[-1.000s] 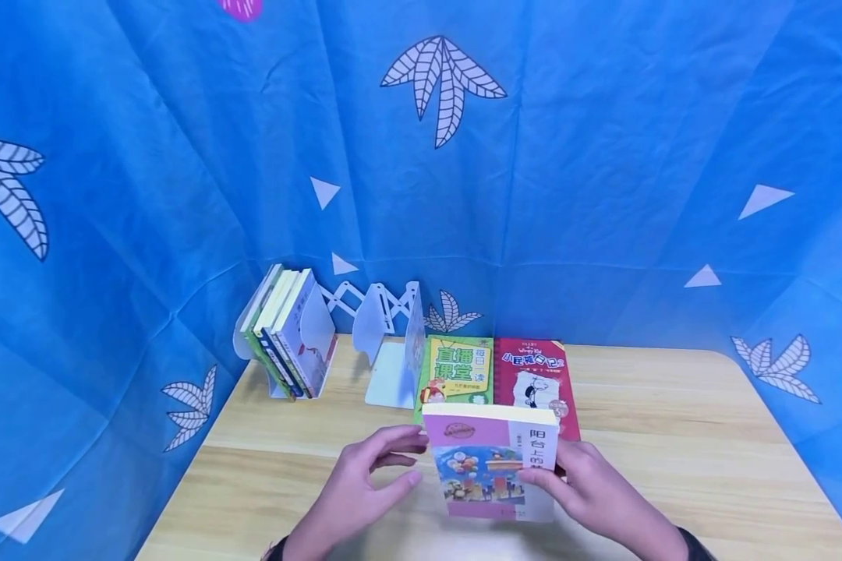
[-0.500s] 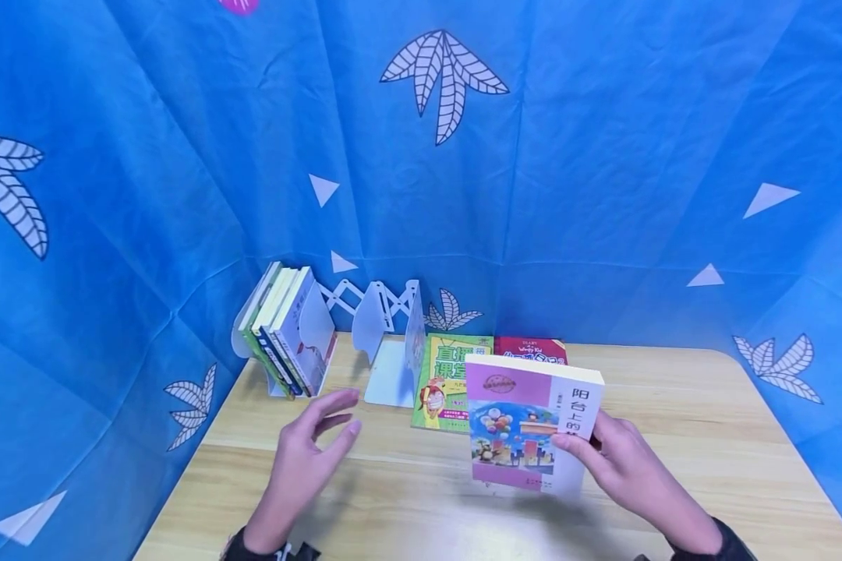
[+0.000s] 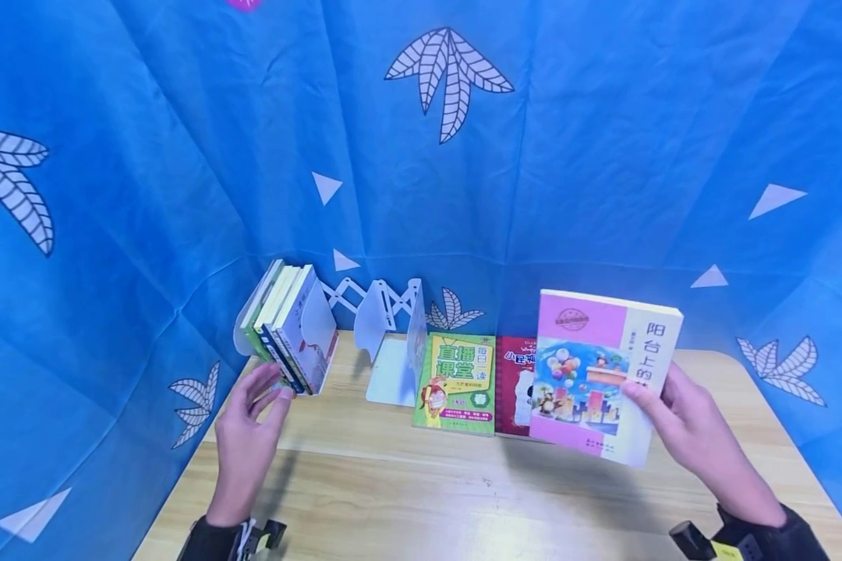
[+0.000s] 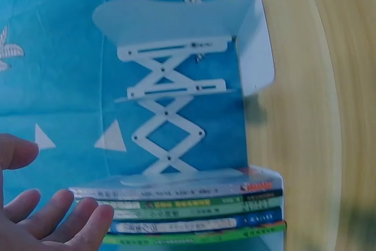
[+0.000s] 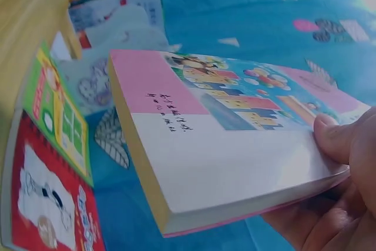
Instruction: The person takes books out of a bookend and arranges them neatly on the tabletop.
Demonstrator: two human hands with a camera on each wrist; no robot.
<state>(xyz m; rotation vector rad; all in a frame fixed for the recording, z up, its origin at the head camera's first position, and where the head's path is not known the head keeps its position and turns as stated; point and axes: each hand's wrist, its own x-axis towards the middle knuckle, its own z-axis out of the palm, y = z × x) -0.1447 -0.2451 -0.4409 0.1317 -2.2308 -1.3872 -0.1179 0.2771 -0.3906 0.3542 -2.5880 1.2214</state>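
Note:
A pink and white book [image 3: 582,374] with a balloon picture on its cover is raised above the table at the right. My right hand [image 3: 688,417] grips its right side, thumb on the front cover and fingers behind. In the right wrist view the thumb presses the cover [image 5: 235,110] near one edge. My left hand [image 3: 249,436] is in the air at the left, fingers loosely bent, holding nothing. It is nearest the row of upright books [image 3: 291,331] in the white expandable bookend [image 3: 370,319]; the left wrist view shows their spines [image 4: 188,210] beyond the fingers.
A green and yellow book [image 3: 456,382] lies flat right of the bookend. Beside it is a red book [image 3: 514,389], partly hidden by the raised book. The wooden table [image 3: 407,491] ends at a blue curtain [image 3: 589,156] behind and at the sides.
My right hand has carried the pink and white book right and upward, uncovering the green book. My left hand has let off from beside that book and moved left toward the upright books.

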